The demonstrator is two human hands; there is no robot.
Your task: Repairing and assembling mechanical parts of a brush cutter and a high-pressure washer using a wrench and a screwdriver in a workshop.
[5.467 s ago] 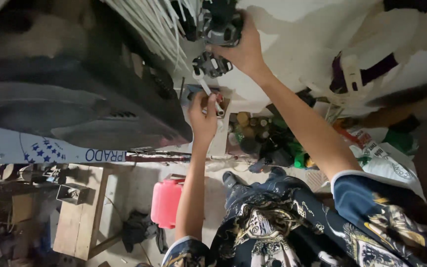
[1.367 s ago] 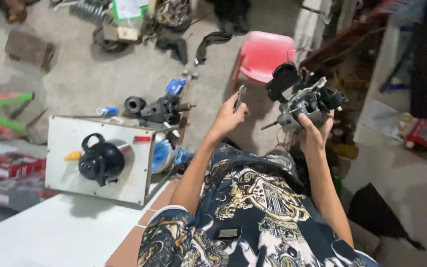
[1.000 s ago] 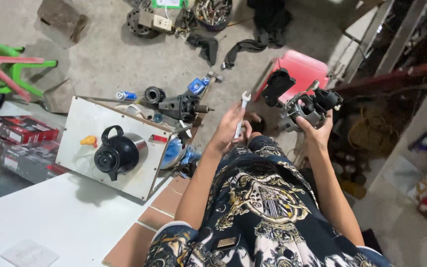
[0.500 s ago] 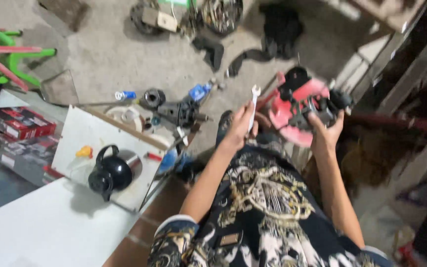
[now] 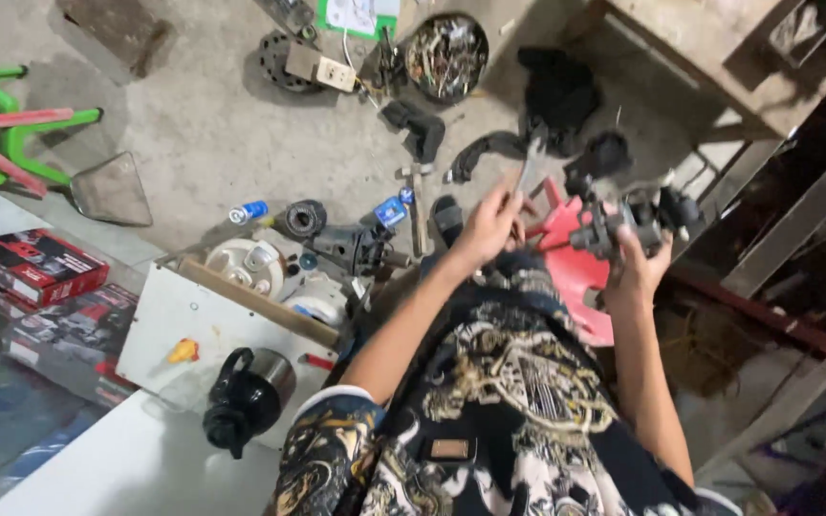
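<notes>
A black kettle (image 5: 246, 399) stands on a white board (image 5: 179, 320) at the lower left, a yellow piece (image 5: 182, 351) beside it. Red boxes (image 5: 32, 265) lie at the left edge. On the concrete floor (image 5: 203, 124), a round bowl of scrap (image 5: 446, 57) sits near the top edge, a green stool (image 5: 11, 124) at the upper left.

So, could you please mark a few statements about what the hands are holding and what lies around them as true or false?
1. The left hand holds a wrench. True.
2. The right hand is empty. False: it holds a dark metal engine part.
3. A black kettle sits on the white board. True.
4. The stool under the hands is green. False: it is pink-red.
</notes>
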